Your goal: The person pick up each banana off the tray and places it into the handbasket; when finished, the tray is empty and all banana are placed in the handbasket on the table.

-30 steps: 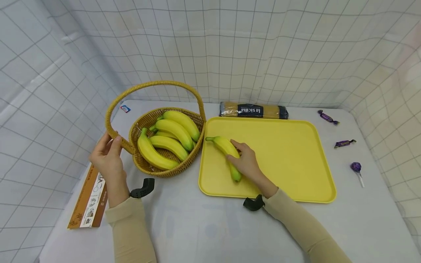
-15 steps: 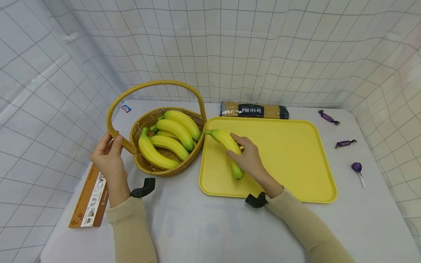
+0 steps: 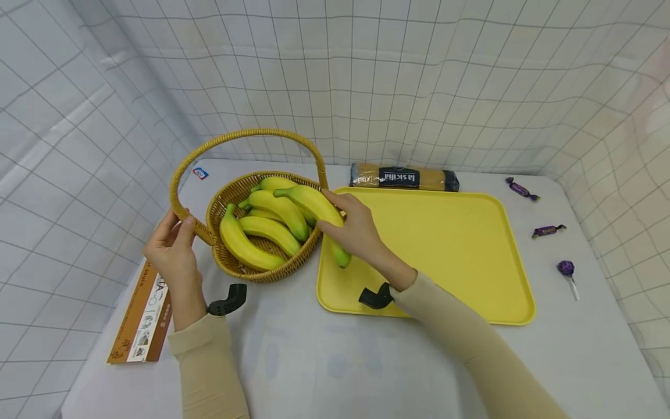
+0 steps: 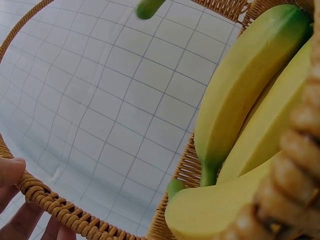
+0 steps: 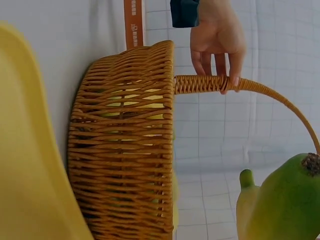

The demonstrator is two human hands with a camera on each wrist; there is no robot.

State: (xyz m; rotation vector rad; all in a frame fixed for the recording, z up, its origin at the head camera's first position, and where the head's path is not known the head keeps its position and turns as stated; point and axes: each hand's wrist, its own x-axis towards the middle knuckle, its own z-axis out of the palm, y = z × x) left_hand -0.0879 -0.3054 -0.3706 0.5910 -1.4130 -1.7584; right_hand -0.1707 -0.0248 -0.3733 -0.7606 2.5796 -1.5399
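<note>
While the left hand [image 3: 173, 253] curls its fingers round the low end of the basket's handle [image 3: 246, 135] at the table's left side, the right hand [image 3: 356, 233] grips a banana [image 3: 314, 209] and holds it over the rim where the wicker basket [image 3: 230, 265] meets the yellow tray [image 3: 445, 244]. Nearest lies an orange box [image 3: 141, 317] at the left edge. Four bananas [image 3: 246, 247] lie in the basket. Only the right wrist view shows the left fingers [image 5: 220, 55] wrapped over the handle from outside the woven wall; the left wrist view shows fingertips [image 4: 10, 172] under it. Farther back sits a pasta packet [image 3: 403, 176]; wrapped sweets [image 3: 546, 230] and a lollipop [image 3: 566, 269] lie toward the right edge.
</note>
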